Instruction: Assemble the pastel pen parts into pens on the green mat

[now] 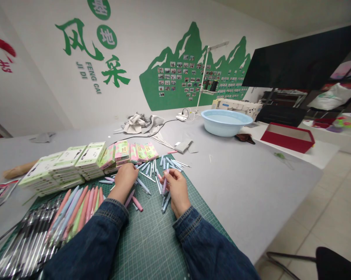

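My right hand (178, 189) pinches a light purple pen barrel (164, 183) between thumb and fingers, holding it roughly upright over the green cutting mat (152, 245). My left hand (124, 179) is closed, back up, its fingertips down beside the pink and green boxes (122, 151); what they grip, if anything, is hidden. Between and beyond the hands lie scattered blue pen barrels (143, 186) and thin white refills (148, 177). A pink barrel (137, 203) rests just right of my left wrist. More blue pieces (166, 203) lie against my right hand.
Stacked white and green boxes (66, 161) stand at the left. Nearer are rows of black clear pens (26, 237) and several coloured pens (76, 210). Farther back are crumpled cloth (140, 123), a blue basin (226, 126) and a red box (286, 139). The grey table's edge runs along the right.
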`<state>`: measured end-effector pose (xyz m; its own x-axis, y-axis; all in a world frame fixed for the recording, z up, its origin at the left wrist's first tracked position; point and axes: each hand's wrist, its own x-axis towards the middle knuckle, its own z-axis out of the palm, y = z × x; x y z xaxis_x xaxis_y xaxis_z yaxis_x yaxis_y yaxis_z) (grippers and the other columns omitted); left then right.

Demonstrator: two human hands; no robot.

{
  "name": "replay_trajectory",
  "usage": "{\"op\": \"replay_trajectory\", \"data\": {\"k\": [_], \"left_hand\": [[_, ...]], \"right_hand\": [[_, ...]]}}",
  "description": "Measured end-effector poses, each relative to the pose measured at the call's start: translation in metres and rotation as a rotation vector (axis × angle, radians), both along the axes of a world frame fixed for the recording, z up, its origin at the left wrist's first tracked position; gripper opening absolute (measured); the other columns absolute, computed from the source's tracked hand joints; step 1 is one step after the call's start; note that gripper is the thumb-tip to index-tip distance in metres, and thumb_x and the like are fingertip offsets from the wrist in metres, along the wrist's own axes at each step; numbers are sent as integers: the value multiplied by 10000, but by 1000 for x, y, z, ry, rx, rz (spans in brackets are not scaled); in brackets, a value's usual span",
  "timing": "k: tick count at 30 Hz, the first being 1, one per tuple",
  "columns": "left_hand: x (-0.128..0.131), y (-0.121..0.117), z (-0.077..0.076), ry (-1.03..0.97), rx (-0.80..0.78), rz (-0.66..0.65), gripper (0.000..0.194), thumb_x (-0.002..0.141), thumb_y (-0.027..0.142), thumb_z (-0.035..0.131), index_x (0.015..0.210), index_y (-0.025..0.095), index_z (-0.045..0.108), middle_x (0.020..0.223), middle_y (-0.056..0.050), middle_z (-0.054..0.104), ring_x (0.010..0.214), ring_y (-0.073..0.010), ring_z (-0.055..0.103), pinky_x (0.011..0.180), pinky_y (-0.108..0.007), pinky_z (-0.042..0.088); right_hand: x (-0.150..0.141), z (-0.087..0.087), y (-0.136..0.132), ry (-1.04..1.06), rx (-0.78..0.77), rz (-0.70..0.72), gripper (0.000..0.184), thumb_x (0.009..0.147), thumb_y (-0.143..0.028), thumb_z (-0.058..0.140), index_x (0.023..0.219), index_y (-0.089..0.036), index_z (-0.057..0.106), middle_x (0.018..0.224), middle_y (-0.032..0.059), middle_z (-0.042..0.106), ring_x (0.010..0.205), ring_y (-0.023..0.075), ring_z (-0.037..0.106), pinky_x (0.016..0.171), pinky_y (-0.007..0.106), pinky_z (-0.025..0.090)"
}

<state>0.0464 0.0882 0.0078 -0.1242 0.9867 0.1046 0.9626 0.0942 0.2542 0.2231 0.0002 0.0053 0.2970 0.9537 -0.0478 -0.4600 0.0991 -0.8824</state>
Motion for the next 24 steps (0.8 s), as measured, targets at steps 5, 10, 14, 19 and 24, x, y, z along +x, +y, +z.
{"op": "replay_trajectory", "data": {"k": [5, 10, 14, 19, 24], "left_hand": [[21, 11, -11, -44, -83, 79, 358, 694, 341, 587, 934, 99, 699, 1082, -261, 648, 1014, -388, 605, 768, -447, 486], [25, 18, -8, -150, -125, 104, 261, 586, 220, 657, 825, 130, 708, 1036, -250, 669, 1015, -378, 614, 774, -426, 485], [22, 13, 2, -297, -76, 51, 222, 569, 257, 667, 759, 143, 690, 881, -190, 707, 918, -326, 652, 705, -339, 493], [14, -12, 19, -533, 16, -77, 279, 732, 390, 525, 777, 137, 635, 743, -97, 687, 733, -220, 657, 593, -269, 491], [12, -52, 45, -1187, 140, -342, 284, 720, 409, 629, 860, 169, 570, 821, -35, 661, 677, -130, 610, 616, -245, 499]], "right_hand": [[1, 1, -1, -29, 3, -3, 220, 669, -363, 685, 755, -177, 604, 667, -7, 590, 664, 164, 630, 472, 202, 415], [1, 0, -1, -57, -3, 1, 222, 672, -367, 682, 760, -181, 599, 653, -11, 599, 632, 155, 618, 489, 214, 431], [-1, -2, 1, -82, 20, 35, 227, 665, -375, 690, 755, -183, 609, 666, -11, 615, 597, 141, 598, 542, 242, 471], [-5, -3, -2, -137, 96, 133, 207, 675, -338, 688, 810, -182, 671, 779, 23, 658, 671, 161, 618, 676, 306, 516], [-8, -2, -7, -353, 184, 160, 169, 724, -286, 637, 850, -203, 711, 786, 23, 688, 740, 185, 626, 734, 316, 486]]}}
